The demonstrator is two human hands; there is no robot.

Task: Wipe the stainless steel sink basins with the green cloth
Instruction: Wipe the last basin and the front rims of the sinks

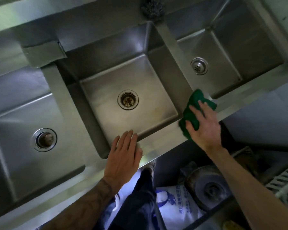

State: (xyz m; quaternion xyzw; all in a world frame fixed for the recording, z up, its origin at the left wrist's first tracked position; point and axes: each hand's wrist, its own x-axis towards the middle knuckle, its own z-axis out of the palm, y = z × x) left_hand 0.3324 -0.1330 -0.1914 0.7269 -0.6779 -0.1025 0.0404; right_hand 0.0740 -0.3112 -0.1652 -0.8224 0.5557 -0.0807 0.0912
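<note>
Cloth is lying right of centre on the front rim between middle basin and right basin, the right grip pressing it flat with spread fingers, likely for wiping, while the left grip is resting open on the rim, seemingly bracing.

Rests the bare left grip palm-down, fingers straight and close together, tattooed forearm reaching from near left. Spreads the bare right grip palm-down farther right, fingers splayed, right forearm extended.
</note>
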